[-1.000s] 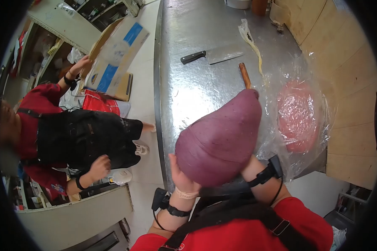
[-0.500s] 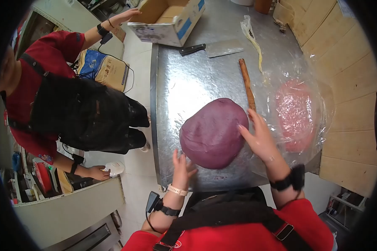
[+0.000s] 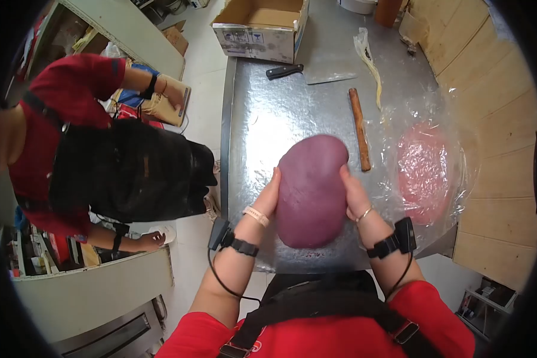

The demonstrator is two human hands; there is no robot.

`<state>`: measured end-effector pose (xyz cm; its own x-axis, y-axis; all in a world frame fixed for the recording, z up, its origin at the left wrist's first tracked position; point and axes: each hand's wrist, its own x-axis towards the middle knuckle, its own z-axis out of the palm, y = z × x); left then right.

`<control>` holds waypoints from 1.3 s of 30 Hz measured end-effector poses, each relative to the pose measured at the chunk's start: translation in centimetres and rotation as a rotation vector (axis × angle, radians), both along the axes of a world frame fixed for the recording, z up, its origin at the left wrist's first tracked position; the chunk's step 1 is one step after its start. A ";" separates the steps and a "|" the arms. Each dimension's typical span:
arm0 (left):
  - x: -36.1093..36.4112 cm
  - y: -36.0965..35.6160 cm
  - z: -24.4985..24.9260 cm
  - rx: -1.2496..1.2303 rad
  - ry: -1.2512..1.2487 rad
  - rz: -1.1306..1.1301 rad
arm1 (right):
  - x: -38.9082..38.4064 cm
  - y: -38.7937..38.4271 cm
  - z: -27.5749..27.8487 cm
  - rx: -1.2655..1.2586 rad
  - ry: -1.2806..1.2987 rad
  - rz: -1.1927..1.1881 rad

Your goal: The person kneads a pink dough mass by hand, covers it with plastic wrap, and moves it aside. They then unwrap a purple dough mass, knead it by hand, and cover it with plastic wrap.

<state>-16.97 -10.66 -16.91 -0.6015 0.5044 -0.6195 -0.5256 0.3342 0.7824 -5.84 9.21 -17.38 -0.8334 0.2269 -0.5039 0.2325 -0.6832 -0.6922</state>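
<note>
A large smooth lump of purple dough [image 3: 313, 194] is on the metal table [image 3: 253, 113], longer front to back than side to side. My left hand [image 3: 269, 194] presses against its left side, and my right hand [image 3: 355, 194] holds its right side; the fingers of both are partly hidden by the dough. Just beyond my right hand lies a wooden rolling pin [image 3: 359, 129]. Pink dough [image 3: 423, 173] under clear plastic lies farther right.
A cleaver [image 3: 285, 71] lies in front of an open cardboard box [image 3: 256, 39] at the back. A twisted plastic strip [image 3: 370, 62] is right of it. A co-worker [image 3: 131, 170] in a dark apron stands left of the table. Wooden boards [image 3: 495, 143] line the right side.
Both my hands have closed in on the dough, which now looks narrower and longer. The co-worker's hand has come off the cardboard box, and the box appears farther right.
</note>
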 end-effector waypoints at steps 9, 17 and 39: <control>1.1 5.5 1.3 -0.466 1.391 -0.511 | -3.8 -0.9 2.6 1.934 -0.077 0.398; -2.0 4.9 -1.1 -0.255 1.165 -0.570 | -5.7 0.1 -1.0 1.583 -0.128 0.622; -1.6 0.8 1.5 -0.476 1.338 -0.228 | -3.5 2.0 -1.2 1.651 0.049 0.077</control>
<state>-18.56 -9.84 -15.44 -0.7911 0.5773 0.2021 0.6015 0.6743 0.4285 -9.39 11.21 -18.62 -0.8742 0.4164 0.2496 0.1859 0.7621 -0.6203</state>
